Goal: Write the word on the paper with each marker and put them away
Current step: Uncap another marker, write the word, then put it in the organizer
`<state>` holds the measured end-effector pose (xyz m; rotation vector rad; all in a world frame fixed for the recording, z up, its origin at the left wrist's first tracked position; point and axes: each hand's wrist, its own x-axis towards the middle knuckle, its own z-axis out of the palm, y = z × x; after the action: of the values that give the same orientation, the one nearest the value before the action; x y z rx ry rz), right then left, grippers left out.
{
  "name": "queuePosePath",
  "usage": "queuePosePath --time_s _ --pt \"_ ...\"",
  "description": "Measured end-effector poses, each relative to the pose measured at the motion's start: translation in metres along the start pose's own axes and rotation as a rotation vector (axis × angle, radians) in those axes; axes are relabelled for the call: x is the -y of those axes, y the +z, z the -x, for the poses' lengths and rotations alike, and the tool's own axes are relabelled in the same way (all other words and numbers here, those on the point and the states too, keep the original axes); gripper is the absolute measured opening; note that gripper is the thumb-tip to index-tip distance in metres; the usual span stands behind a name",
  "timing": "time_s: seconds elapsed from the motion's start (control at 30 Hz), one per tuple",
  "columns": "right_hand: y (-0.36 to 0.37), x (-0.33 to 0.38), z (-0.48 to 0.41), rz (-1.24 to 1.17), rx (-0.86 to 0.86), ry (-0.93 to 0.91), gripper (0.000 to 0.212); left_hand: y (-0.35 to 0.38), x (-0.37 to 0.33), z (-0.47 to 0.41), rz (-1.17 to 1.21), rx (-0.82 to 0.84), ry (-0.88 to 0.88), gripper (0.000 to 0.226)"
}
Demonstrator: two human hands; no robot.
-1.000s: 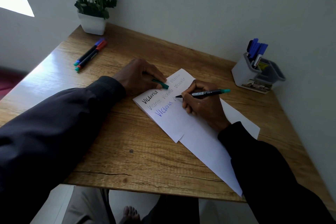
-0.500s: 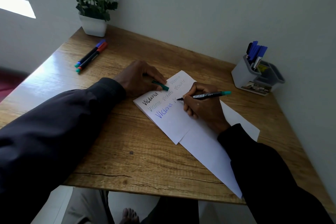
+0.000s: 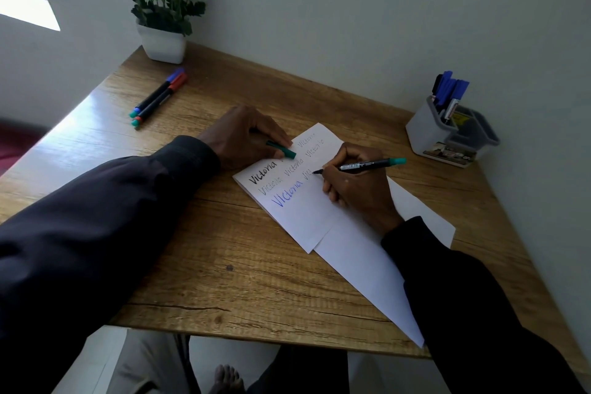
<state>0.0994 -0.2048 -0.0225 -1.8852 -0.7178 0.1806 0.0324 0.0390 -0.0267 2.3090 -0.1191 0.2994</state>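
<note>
— Which step are we on?

— Mid-word, we judge. Our right hand (image 3: pixel 358 192) pinches the marker (image 3: pixel 363 166) in a writing grip. The fingers are curled round the barrel and the tip is down on the folded paper (image 3: pixel 303 214), just right of the blue "Victoria". Only the first few letters of the new word show beside the tip.

— And our left hand (image 3: pixel 241 137)?

— It rests on the paper's far left corner and pins it to the worktop (image 3: pixel 224 265). It also pinches the green cap (image 3: pixel 281 149) between thumb and forefinger; how firmly, we cannot tell.

— What else do we have to handle?

— Two markers (image 3: pixel 158 96) lie touching, side by side, at the far left of the worktop near the potted plant (image 3: pixel 163 9). The holder (image 3: pixel 425 134) stands at the far right, well apart from them, with blue-capped pens (image 3: pixel 449 88) upright in it.

— So what does the next move call for?

— First we write the remaining letters with light, even strokes. Our left hand presses down so the paper does not slide on the loose sheet (image 3: pixel 367 269) beneath it. Then we bring cap and tip together in line and push straight until it seats. The marker probably goes into the holder after that. Whether the two at the far left have been used already, we cannot tell.
</note>
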Motion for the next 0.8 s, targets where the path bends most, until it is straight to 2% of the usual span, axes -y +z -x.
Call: queuePosePath --time_s 0.8 --pt "-0.0006 -0.0012 -0.0025 -0.029 -0.027 -0.009 0.017 -0.0001 -0.0011 0.0006 -0.011 0.015 0.0 0.024"
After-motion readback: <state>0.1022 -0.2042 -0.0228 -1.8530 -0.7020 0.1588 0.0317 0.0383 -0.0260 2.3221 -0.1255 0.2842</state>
